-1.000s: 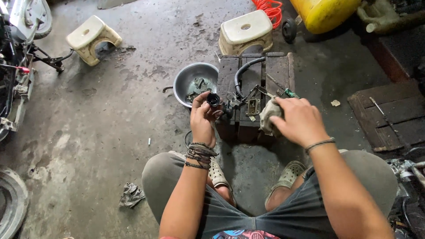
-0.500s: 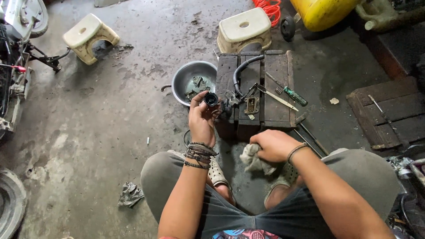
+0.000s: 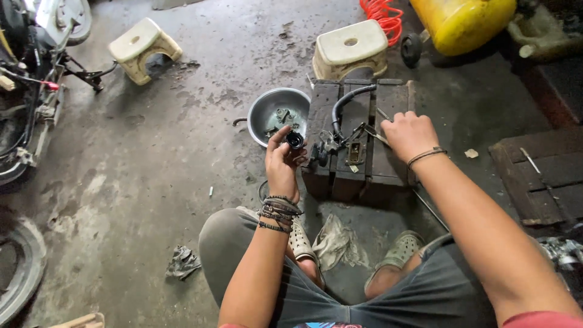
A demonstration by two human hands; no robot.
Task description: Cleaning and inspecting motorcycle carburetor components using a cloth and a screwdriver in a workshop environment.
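So this was a grimy concrete floor [image 3: 152,182], stained and dusty all over, workshop kind of place. A dark wooden crate [image 3: 358,140] sat in the middle as the work surface, with a black hose [image 3: 346,103] and some small metal bits lying on top. Just left of the crate was a metal bowl [image 3: 276,112] with a few parts in it. Two cream plastic stools further off, one far left [image 3: 143,48], one right behind the crate [image 3: 351,51]. A yellow tank [image 3: 464,21] and an orange coiled hose [image 3: 381,12] were at the far right, and part of a motorbike [image 3: 30,73] stood along the left edge. A dirty rag [image 3: 337,243] lay between the feet.

The left hand [image 3: 280,167] was raised over the crate's left edge, thumb and fingertips pinching a small black ring-shaped part [image 3: 295,140], which sat right at the tips, open end facing up. The right hand [image 3: 410,133] rested on the crate's right side, fingers curled down onto a thin metal tool [image 3: 375,135]; couldn't tell if it was actually gripped.
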